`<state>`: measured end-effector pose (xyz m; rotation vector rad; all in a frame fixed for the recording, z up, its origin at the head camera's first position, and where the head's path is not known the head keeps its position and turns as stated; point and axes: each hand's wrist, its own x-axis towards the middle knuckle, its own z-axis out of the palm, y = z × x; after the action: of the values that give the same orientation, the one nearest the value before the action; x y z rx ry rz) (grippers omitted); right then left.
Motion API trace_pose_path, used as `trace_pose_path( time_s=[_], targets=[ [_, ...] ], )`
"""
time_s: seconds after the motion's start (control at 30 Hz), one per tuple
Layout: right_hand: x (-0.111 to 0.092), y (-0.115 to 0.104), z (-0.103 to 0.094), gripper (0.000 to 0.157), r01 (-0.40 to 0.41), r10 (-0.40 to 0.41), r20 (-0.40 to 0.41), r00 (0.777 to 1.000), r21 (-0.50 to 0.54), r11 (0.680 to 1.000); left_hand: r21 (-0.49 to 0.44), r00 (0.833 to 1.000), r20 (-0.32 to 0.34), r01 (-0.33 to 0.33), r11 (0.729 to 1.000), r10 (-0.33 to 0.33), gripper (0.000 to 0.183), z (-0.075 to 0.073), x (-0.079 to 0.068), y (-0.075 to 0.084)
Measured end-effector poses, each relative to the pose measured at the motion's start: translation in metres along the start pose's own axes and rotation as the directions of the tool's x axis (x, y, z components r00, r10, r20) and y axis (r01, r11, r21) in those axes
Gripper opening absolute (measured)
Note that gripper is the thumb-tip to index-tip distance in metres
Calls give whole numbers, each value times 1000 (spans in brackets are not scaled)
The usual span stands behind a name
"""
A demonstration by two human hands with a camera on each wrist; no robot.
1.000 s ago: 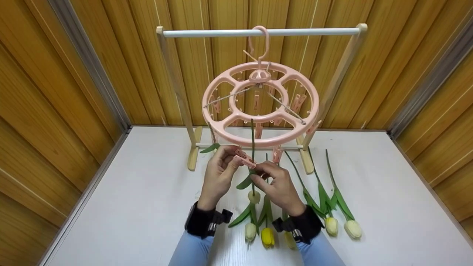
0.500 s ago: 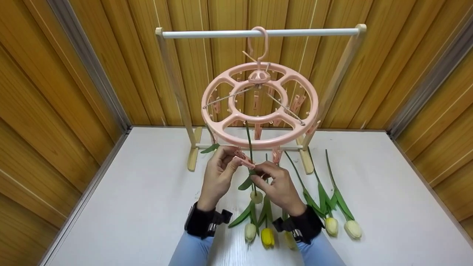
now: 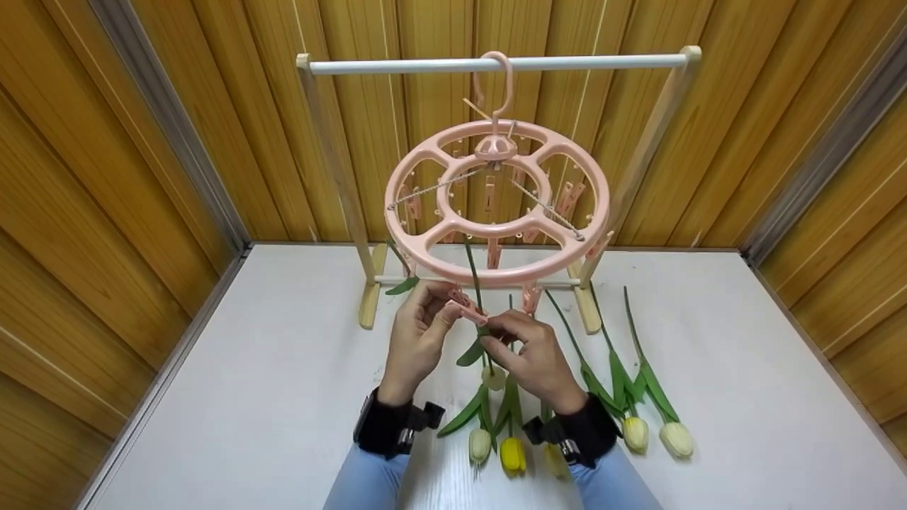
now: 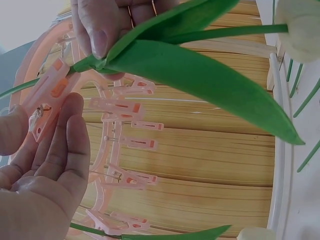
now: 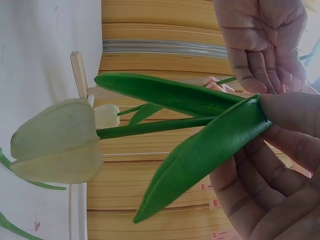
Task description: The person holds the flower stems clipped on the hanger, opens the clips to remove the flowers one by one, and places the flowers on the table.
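Observation:
My left hand point(image 3: 417, 343) pinches a pink clothespin point(image 3: 468, 312) at the front left of the round hanger point(image 3: 496, 273), thumb on one side and fingers on the other. My right hand point(image 3: 535, 358) pinches a white artificial tulip point(image 5: 57, 141) by its stem, where the green leaves point(image 5: 205, 160) begin. The tulip hangs head down, and its bare stem point(image 3: 473, 273) rises past the hanger's front rim. In the left wrist view the stem lies across the clothespin's mouth point(image 4: 62, 67). Right fingertips are right beside that end of the clothespin.
The hanger hooks over a white rod point(image 3: 397, 67) on a wooden stand, with several clothespins point(image 3: 531, 297) dangling. Another tulip point(image 4: 175, 234) hangs from a left-hand clothespin. On the white table lie several tulips, including a yellow one point(image 3: 513, 455) and a white one point(image 3: 677, 439).
The held tulip's stem top has swung left, while its blossom has shifted slightly right. Both hands stay nearly in place.

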<state>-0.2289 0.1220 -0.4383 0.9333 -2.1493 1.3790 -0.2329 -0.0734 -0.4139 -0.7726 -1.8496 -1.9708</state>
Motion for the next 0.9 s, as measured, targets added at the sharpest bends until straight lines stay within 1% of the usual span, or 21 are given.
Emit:
trace_pose_path(
  time_s=[0.17, 0.27, 0.43, 0.73, 0.9],
  targets=[
    [0, 0, 0, 15, 9, -9, -5, 1000, 0, 1000, 8, 1000, -9, -9, 1000, 9, 22, 0, 0, 0],
    [1, 0, 0, 15, 10, -10, -5, 1000, -3, 1000, -3, 1000, -14, -5, 1000, 5, 21, 0, 0, 0],
    [1, 0, 1, 15, 17, -17, -11, 1000, -11, 1000, -26, 1000, -19, 20, 999, -20, 20, 0, 0, 1],
    [2, -1, 1, 15, 6, -6, -11, 1000, 1, 1000, -19, 999, -26, 18, 1000, -19, 21, 0, 0, 1],
    [2, 0, 2, 14, 13, -13, -12, 1000, 11, 1000, -6, 999, -33, 34, 999, -34, 24, 1, 0, 1]
  ],
)
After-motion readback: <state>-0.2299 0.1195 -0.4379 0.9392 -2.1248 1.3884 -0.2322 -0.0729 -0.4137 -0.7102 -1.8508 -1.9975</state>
